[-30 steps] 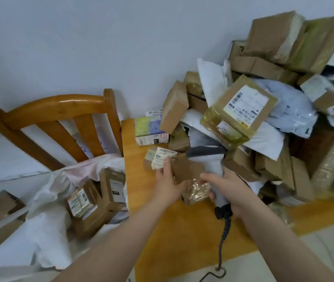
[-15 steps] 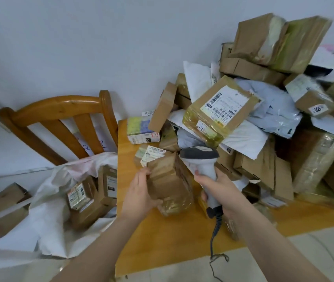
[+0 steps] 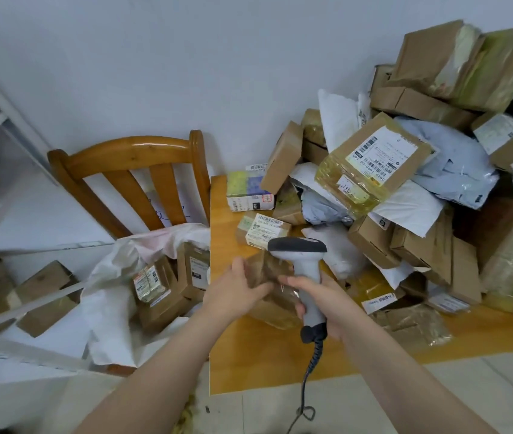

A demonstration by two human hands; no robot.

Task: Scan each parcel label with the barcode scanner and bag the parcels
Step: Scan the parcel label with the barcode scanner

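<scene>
My left hand (image 3: 236, 288) grips the left side of a brown taped cardboard parcel (image 3: 272, 303) held low over the wooden table (image 3: 267, 355). My right hand (image 3: 320, 296) holds a grey barcode scanner (image 3: 302, 261) by its handle, fingertips touching the parcel; the scanner's dark head sits above the parcel. No label shows on the held parcel. A white sack (image 3: 114, 302) on the chair to the left holds several brown parcels (image 3: 161, 286). A big heap of parcels (image 3: 405, 195) covers the table's right side.
A wooden chair (image 3: 130, 170) stands against the table's left edge. A small labelled box (image 3: 264, 231) and a green-blue box (image 3: 247, 191) lie beyond my hands. More cartons (image 3: 42, 296) sit on the floor at left. The scanner cable (image 3: 306, 386) hangs over the table's front edge.
The parcel has turned in my left hand and dropped lower, toward me. My right hand has closed in with the scanner, its fingers now touching the parcel.
</scene>
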